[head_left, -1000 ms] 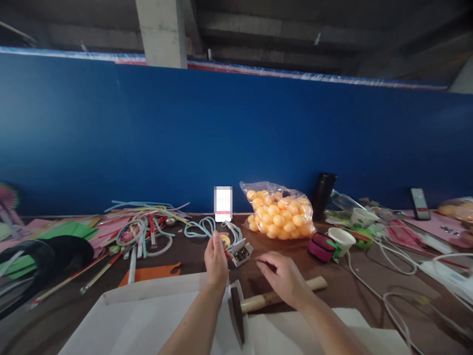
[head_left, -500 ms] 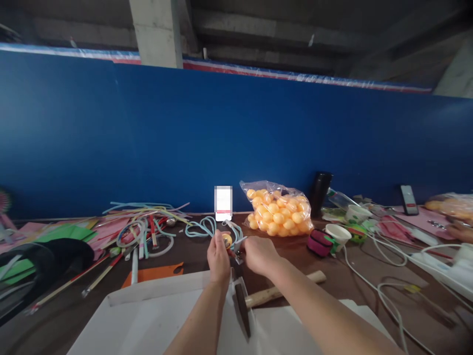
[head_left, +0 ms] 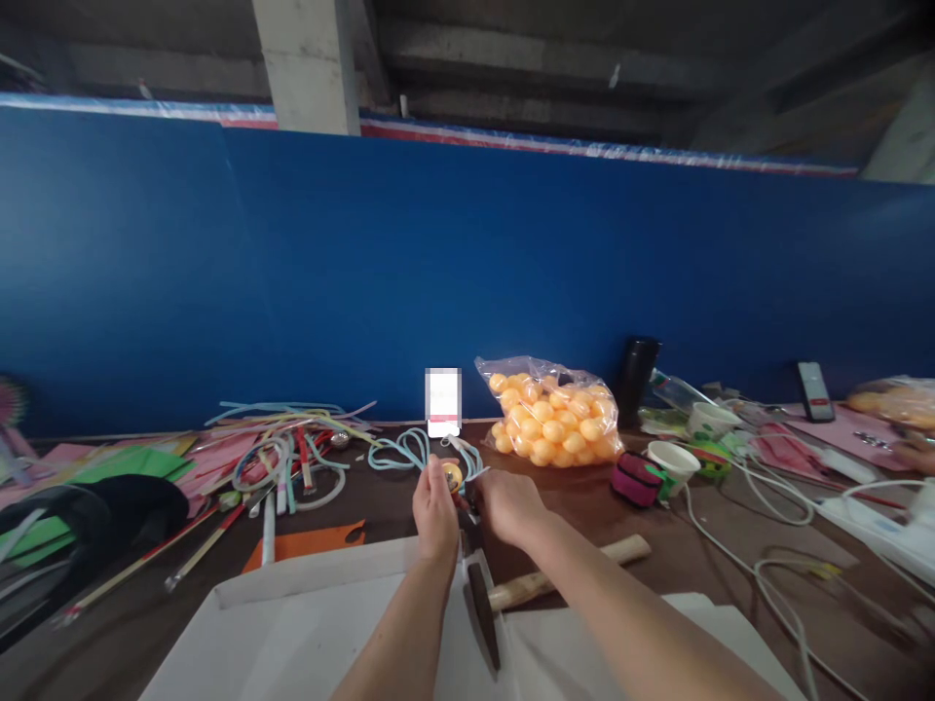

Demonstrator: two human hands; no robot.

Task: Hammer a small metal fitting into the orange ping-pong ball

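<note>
My left hand (head_left: pixel 433 513) is closed around a small orange ball (head_left: pixel 452 476), held up just above the table. My right hand (head_left: pixel 506 505) is right beside it, fingers bent down over the spot where a small white box of metal pieces stood; the box is hidden under the hand, and I cannot make out what the fingers hold. A hammer (head_left: pixel 511 589) with a wooden handle lies just in front of both hands, its dark head resting on white card (head_left: pixel 307 633).
A clear bag of orange balls (head_left: pixel 551 425) sits behind the hands by the blue wall. Coloured tubes and sticks (head_left: pixel 292 453) lie at left, with light-blue cord (head_left: pixel 398 450). A pink pouch (head_left: pixel 634 480), paper cups (head_left: pixel 673 462), a black bottle (head_left: pixel 636 381) and white cables (head_left: pixel 760 526) fill the right. Another person's hand (head_left: pixel 916 452) shows far right.
My right hand moved left from above the hammer handle to the small box beside my left hand, and its fingers closed down over it. The left hand stayed holding the ball.
</note>
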